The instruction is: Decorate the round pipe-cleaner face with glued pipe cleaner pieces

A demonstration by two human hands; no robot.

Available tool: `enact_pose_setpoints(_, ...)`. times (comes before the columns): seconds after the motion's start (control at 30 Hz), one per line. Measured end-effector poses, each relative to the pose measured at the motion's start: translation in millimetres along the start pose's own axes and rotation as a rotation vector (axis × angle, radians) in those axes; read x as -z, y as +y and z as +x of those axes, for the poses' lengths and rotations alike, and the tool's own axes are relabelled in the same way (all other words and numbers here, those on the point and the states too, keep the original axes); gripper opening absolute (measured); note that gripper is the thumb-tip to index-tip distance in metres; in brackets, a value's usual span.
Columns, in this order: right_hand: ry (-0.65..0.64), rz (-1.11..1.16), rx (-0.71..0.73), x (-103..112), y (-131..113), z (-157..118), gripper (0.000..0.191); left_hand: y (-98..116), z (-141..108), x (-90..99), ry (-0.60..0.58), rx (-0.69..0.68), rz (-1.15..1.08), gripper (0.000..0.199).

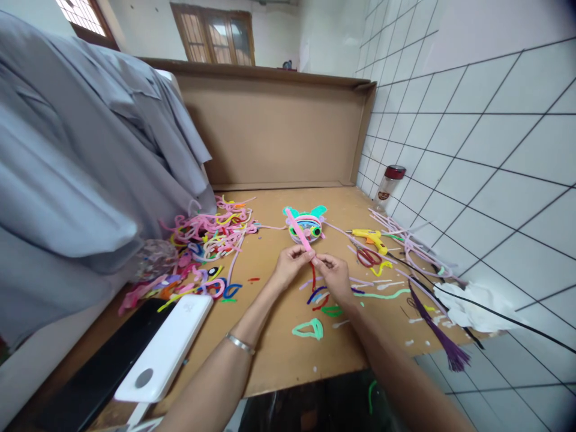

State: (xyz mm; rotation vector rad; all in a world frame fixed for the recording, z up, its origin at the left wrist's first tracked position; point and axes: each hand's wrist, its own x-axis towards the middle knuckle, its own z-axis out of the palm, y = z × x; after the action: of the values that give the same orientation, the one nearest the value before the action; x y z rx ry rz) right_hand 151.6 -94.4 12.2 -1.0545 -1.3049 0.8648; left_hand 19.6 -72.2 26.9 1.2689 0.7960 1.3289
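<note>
Fingertips (310, 255) of your left hand (291, 265) and right hand (333, 275) pinched the pink strip (297, 228) tight, before the fuzzy figure (311, 220) mid-table (270, 354). Ears (319, 211) and eye (317, 231) were on; strip looked unattached, remainder unclear. Stem pile (220, 231) left, glue gun (371, 237) right.

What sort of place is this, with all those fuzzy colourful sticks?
It looks like a small craft corner, though whether it's in a home or a workshop is hard to tell. The clues are the heap of fuzzy sticks, the yellow glue gun and the red-handled scissors.
</note>
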Motion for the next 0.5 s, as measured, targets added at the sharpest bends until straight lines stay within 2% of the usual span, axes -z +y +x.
enact_pose_setpoints(0.17,-0.031,-0.016,-0.047,0.2,-2.1,-2.3,0.026,4.3,-0.8,-0.5,0.02,-0.013,0.061,0.041)
enact_pose_setpoints(0.27,-0.071,-0.053,-0.056,-0.7,-4.6,-5.5,0.026,6.6,4.6,3.4,0.144,-0.043,0.05,0.044)
enact_pose_setpoints(0.37,-0.178,-0.021,-0.108,-2.2,-6.6,-9.0,0.028,10.4,12.6,11.6,0.286,-0.062,0.007,0.044)
enact_pose_setpoints(0.5,-0.241,-0.008,-0.156,-4.4,-8.9,-12.5,0.032,20.2,20.9,25.1,0.395,-0.103,-0.059,0.041)
